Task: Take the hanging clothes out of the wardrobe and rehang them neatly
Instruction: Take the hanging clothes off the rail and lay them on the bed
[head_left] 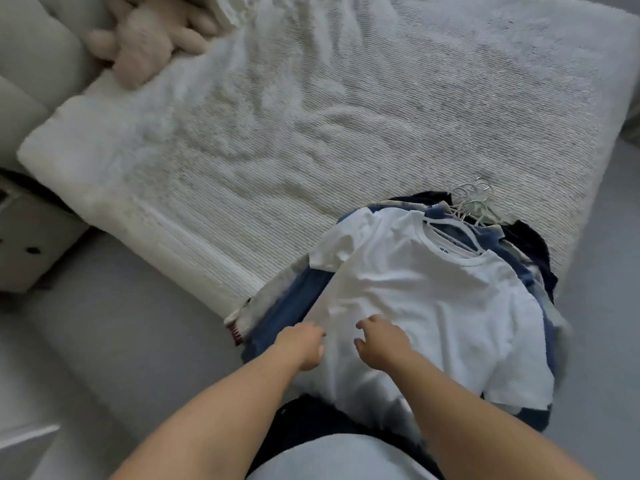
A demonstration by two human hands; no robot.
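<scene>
Clothes pile lying on the bed corner, both hands working at the lower hem of the top shirt.

White T-shirt (426, 299) is lying uppermost on a stack of blue and dark garments (298, 299), all sitting on the bed (277, 133). Left hand (301, 344) is resting at the shirt's near-left edge; its fingers are curling under, but whether they are pinching cloth cannot be told. Right hand (381, 344) is hovering just beside it, fingers loosely curled and seemingly holding nothing. Hanger hooks (476, 199) are bunching at the far end, well beyond the fingers. Risks: the hooks look tangled, so lifting one shirt may be dragging its neighbours; the pile is overhanging the bed edge and could slide to the floor.
</scene>
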